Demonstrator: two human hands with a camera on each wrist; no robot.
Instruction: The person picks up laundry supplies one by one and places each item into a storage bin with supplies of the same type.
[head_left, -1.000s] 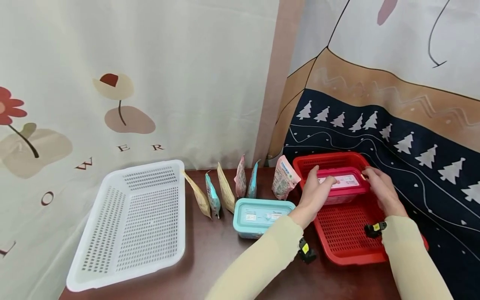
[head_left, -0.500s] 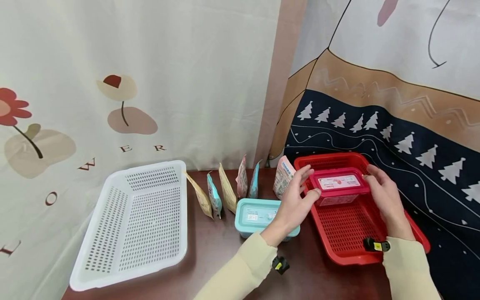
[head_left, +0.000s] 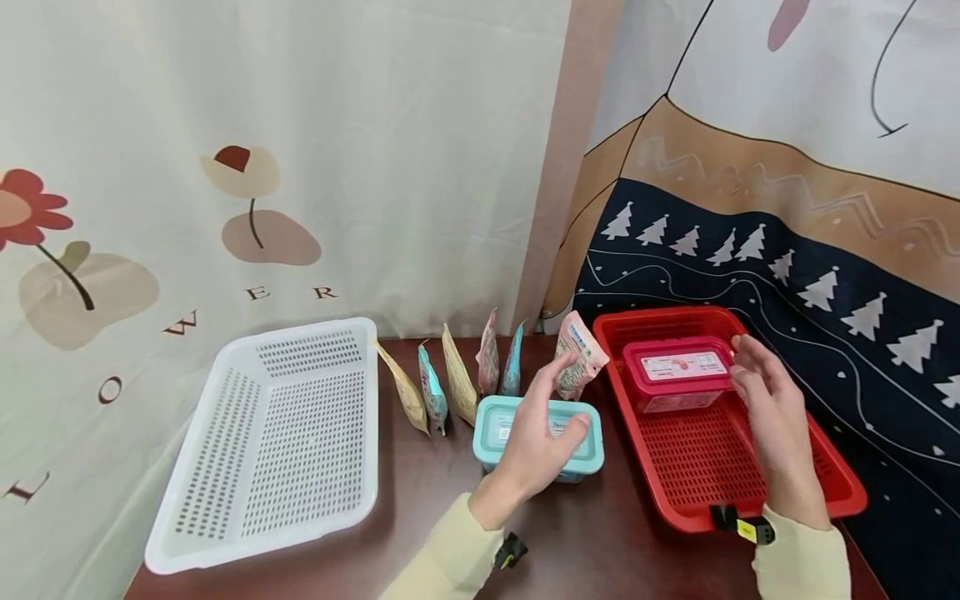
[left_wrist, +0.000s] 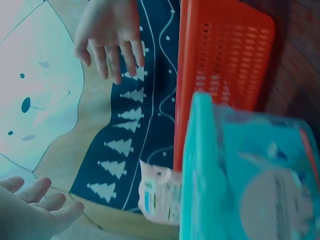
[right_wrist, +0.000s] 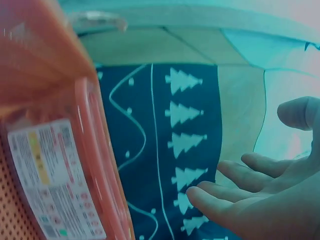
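A pink lidded plastic box (head_left: 681, 372) with a white label sits in the far part of the red basket (head_left: 846, 492). My right hand (head_left: 772, 421) hovers over the basket's right side, fingers relaxed and holding nothing; in the right wrist view its fingers spread apart from the box. My left hand (head_left: 536, 433) is over the turquoise lidded box (head_left: 491, 421), covering part of its lid in the head view. Its fingers are extended and hold nothing, and the left wrist view shows them apart from that box. Behind stands a pink pouch (head_left: 581, 354), partly overlapped by my left fingertips.
A white perforated basket (head_left: 300, 450) stands at the left. Between it and the turquoise box, several slim pouches stand in a row, among them a tan pouch (head_left: 405, 387) and a blue pouch (head_left: 432, 387). Printed curtains hang behind the brown table (head_left: 420, 517).
Both hands have let go of the pink box, which stays in the red basket. My left hand has moved left to over the turquoise box; my right hand has drawn back slightly.
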